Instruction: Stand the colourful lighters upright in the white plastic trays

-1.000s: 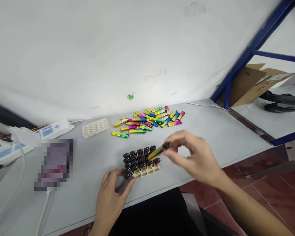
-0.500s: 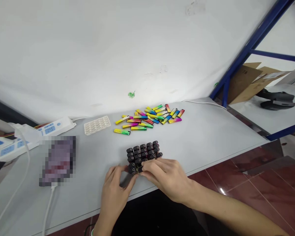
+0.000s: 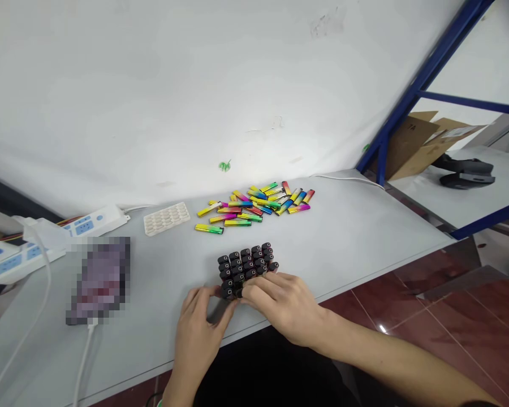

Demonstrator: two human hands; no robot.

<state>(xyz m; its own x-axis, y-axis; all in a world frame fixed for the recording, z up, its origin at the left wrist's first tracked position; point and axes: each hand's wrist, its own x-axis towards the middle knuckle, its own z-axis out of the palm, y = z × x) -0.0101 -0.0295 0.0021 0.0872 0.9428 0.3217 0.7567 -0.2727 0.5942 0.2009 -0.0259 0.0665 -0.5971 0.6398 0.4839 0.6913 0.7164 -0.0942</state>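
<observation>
A tight block of upright lighters (image 3: 248,264), black tops upward in rows, stands near the table's front edge. The holder under them is mostly hidden. My left hand (image 3: 199,325) grips the block's front left corner, thumb at the front and fingers at the left side. At the front row, my right hand (image 3: 280,299) has its fingers closed on a lighter (image 3: 238,293), whose dark end shows just left of the fingertips. Behind the block lies a loose pile of shiny multicoloured lighters (image 3: 251,217).
A white tray (image 3: 166,219) with rows of oval holes lies left of the pile. Further left are a power strip (image 3: 85,226) and a blurred-out device (image 3: 99,280) with a white cable (image 3: 83,356). A blue metal frame (image 3: 382,150) stands at the right.
The lighter at my right fingertips sits slightly lower and further left in the front row. My left hand keeps its place on the corner. The view has shifted slightly.
</observation>
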